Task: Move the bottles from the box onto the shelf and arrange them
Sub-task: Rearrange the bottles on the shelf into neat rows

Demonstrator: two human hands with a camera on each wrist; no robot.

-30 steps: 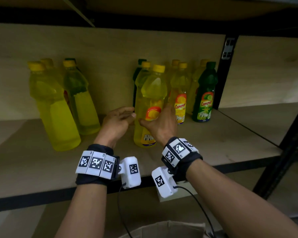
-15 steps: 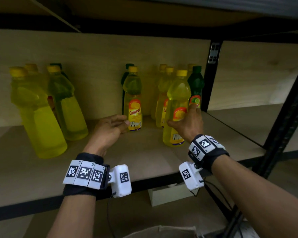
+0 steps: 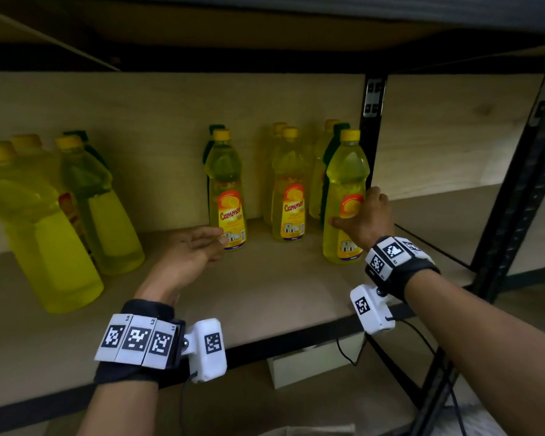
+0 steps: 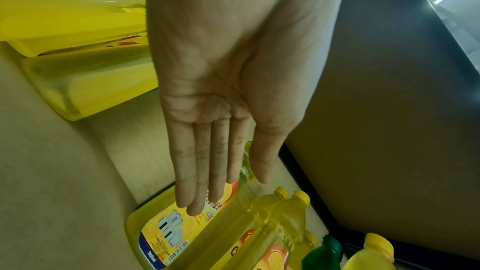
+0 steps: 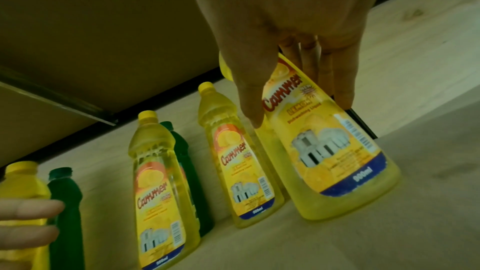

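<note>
A yellow Cammer bottle (image 3: 343, 171) stands on the wooden shelf (image 3: 265, 294) near its right end, in front of a green bottle (image 3: 331, 152). My right hand (image 3: 353, 206) grips its labelled middle, thumb on the left and fingers round the right side; the right wrist view shows the same bottle (image 5: 335, 151) in that hand (image 5: 298, 110). My left hand (image 3: 216, 239) is open, its fingers straight and pointing at another yellow Cammer bottle (image 3: 228, 196); contact cannot be told. In the left wrist view that hand (image 4: 221, 192) lies flat over this bottle's label (image 4: 166, 239).
Large yellow bottles (image 3: 41, 234) stand at the shelf's left. More yellow bottles (image 3: 288, 190) stand in rows at the back right. A black upright post (image 3: 372, 136) borders the right end. A cardboard box edge (image 3: 312, 431) shows below, and a white box (image 3: 312, 363) under the shelf.
My right hand has moved the yellow bottle rightward along the shelf to the right end by the post. My left hand stayed behind near the middle, open.
</note>
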